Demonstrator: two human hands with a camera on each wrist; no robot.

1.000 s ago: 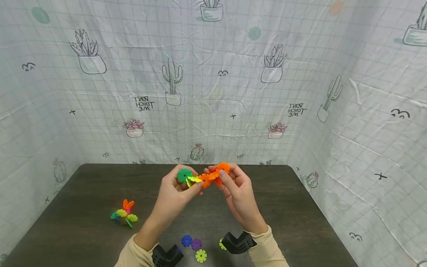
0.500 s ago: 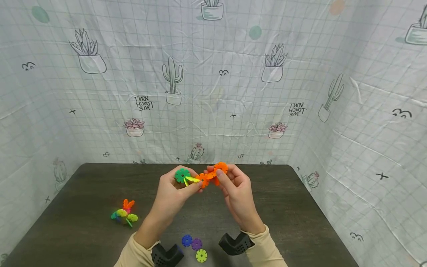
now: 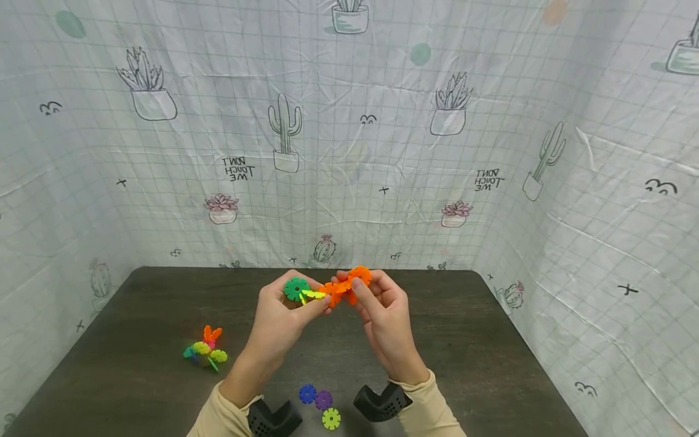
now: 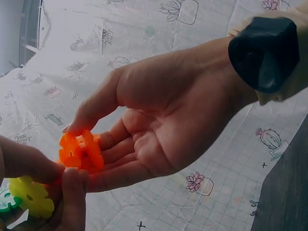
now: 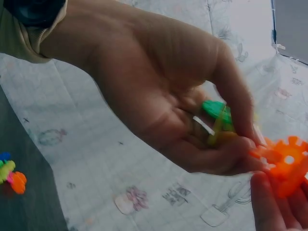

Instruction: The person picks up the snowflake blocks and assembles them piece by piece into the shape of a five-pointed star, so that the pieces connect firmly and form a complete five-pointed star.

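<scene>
Before me, both hands hold a joined string of notched plastic discs above the table. My left hand [image 3: 280,309] pinches its left part, where a green disc [image 3: 297,289] and yellow discs [image 3: 314,295] show. My right hand [image 3: 385,312] grips the orange discs [image 3: 359,277] at the other end, thumb on top. In the left wrist view the right hand's fingers curl round orange discs [image 4: 82,150], beside a yellow disc [image 4: 31,196] in the left hand. Orange discs [image 5: 288,161] also show in the right wrist view, between the two hands; their joints are partly hidden by fingers.
On the dark table [image 3: 453,340], a built cluster of coloured discs [image 3: 202,349] lies at the left. Loose blue [image 3: 307,394], purple [image 3: 324,400] and yellow-green discs [image 3: 330,419] lie near the front, between the forearms. A patterned cloth [image 3: 349,139] encloses the back and sides.
Both hands have shifted slightly left with the disc string, staying close together. A yellow-green disc seen near the right wrist a second ago is now hidden behind the wrist camera.
</scene>
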